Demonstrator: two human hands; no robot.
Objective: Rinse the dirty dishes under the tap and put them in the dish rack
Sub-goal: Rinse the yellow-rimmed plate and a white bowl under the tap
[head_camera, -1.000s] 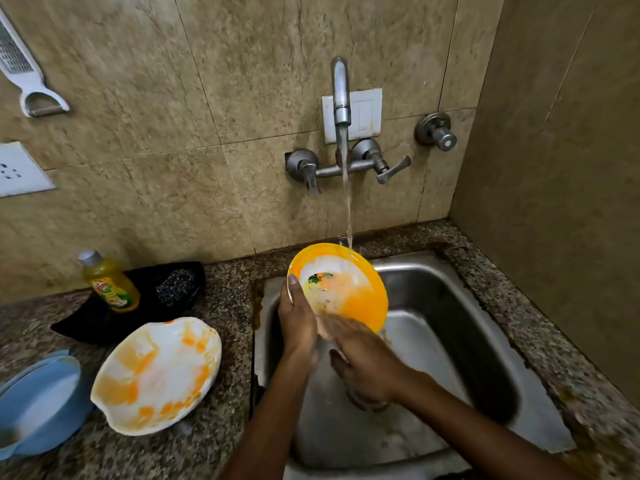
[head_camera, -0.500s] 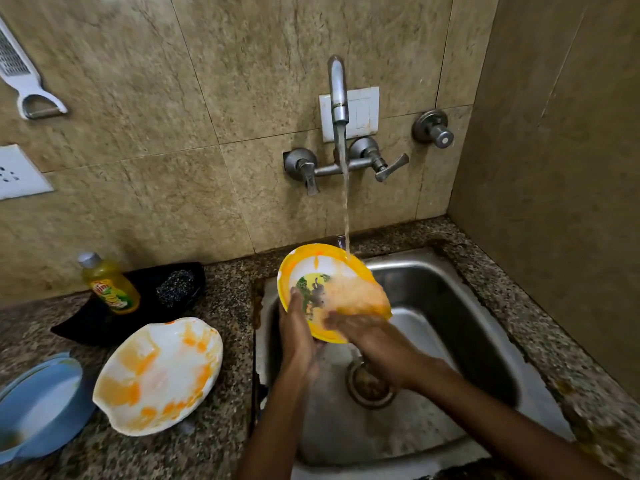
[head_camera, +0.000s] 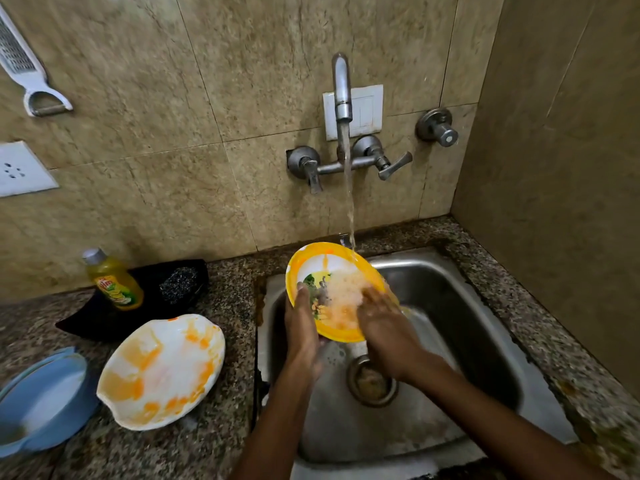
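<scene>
A yellow-rimmed plate (head_camera: 322,261) with a picture in its white middle is tilted over the steel sink (head_camera: 460,306), under water running from the wall tap (head_camera: 342,91). My left hand (head_camera: 301,327) grips its left edge, thumb on the face. My right hand (head_camera: 382,320) lies flat on the plate's wet lower right face, fingers spread. A white plate (head_camera: 162,368) smeared with orange lies on the counter left of the sink. A blue plate (head_camera: 41,400) sits at the far left edge. No dish rack is in view.
A yellow dish-soap bottle (head_camera: 112,280) and a dark scrubber (head_camera: 180,280) rest on a black tray (head_camera: 90,317) behind the white plate. A grater (head_camera: 24,67) hangs on the tiled wall. A side wall closes in the right. The sink drain (head_camera: 372,381) holds food scraps.
The plate has been turned and tilted under the stream, so its picture now shows. My right hand has slid up from the lower rim onto the plate's face. Less orange residue remains.
</scene>
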